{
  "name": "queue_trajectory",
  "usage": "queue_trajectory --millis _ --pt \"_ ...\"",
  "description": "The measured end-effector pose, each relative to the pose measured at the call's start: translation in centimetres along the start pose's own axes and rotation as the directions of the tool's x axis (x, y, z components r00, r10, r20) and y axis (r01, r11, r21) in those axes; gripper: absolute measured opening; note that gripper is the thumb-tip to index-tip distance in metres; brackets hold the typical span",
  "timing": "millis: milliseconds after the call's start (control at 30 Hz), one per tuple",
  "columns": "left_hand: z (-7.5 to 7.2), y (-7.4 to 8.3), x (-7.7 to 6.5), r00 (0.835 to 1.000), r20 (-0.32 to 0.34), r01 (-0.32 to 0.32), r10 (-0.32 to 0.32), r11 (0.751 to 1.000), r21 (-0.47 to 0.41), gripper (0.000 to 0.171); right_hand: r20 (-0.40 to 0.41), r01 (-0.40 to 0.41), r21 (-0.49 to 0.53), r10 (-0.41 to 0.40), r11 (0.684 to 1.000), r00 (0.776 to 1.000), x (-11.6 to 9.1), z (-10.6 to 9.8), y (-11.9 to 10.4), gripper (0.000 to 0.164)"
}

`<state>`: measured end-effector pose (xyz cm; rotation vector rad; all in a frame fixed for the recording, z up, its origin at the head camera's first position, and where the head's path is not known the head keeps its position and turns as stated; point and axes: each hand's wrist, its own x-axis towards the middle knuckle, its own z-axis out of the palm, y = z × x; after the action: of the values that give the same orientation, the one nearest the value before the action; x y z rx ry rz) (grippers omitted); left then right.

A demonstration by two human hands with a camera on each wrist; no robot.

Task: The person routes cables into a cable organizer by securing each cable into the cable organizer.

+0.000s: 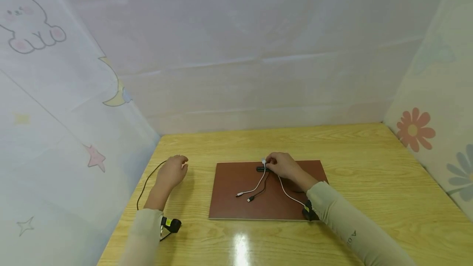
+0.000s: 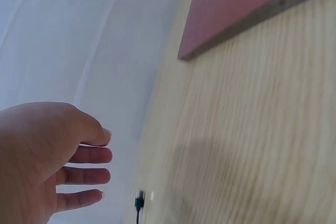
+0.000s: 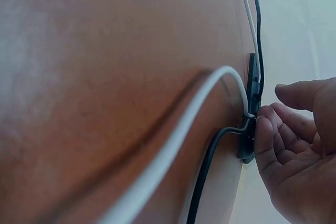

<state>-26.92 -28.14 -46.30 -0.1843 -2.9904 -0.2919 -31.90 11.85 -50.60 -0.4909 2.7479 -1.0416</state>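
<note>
My right hand point(image 1: 282, 165) is at the back edge of a brown board point(image 1: 225, 186), its fingertips right at a black cable holder point(image 1: 260, 169). In the right wrist view, bent fingers touch the holder where a white cable point(image 3: 181, 116) and a black cable point(image 3: 202, 174) pass through it, and the thumb point(image 3: 296, 94) stands apart. A white USB plug point(image 1: 264, 161) sticks up beside these fingers. My left hand point(image 1: 171, 171) hovers over the table's left side with relaxed fingers and nothing in them.
White and black connector ends lie toward the board's front. A thin black cable point(image 1: 142, 192) runs along the wooden table point(image 1: 196, 204) by the left arm; a dark plug point(image 2: 139, 201) shows below that hand. Patterned cloth walls point(image 1: 236, 77) stand around the table.
</note>
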Motion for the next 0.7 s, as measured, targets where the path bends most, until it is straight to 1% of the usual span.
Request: queue_trajectory --millis 100,200,367,467,567,700 --pt "-0.6 -1.6 0.5 0.998 0.01 0.058 -0.058 0.998 -0.009 0.03 -0.002 0.006 0.002 -0.006 1.0 1.0 -0.1 0.0 -0.1 0.024" --pt "-0.8 -3.2 0.8 0.993 0.027 0.116 -0.117 0.993 0.004 0.033 -0.004 0.019 0.005 -0.019 1.0 1.0 -0.2 -0.1 -0.5 0.027" --pt "-0.2 -5.7 1.2 0.969 0.069 0.233 -0.235 0.972 0.042 0.039 0.004 0.057 0.002 -0.057 0.998 0.998 -0.2 -0.4 -1.4 0.032" --pt "0.0 -6.7 1.2 0.956 0.092 0.276 -0.279 0.96 0.041 0.041 0.002 0.081 0.006 -0.081 0.997 0.997 0.0 -0.6 -2.2 0.032" --pt "0.1 -7.2 1.1 0.945 0.128 0.3 -0.302 0.953 0.034 0.042 0.007 0.082 0.029 -0.082 0.996 0.997 0.2 -0.8 -3.0 0.032" --pt "0.1 -7.7 0.5 0.927 0.16 0.339 -0.34 0.94 0.035 0.04 0.028 0.073 0.067 -0.075 0.995 0.997 0.3 -0.6 -4.0 0.033"
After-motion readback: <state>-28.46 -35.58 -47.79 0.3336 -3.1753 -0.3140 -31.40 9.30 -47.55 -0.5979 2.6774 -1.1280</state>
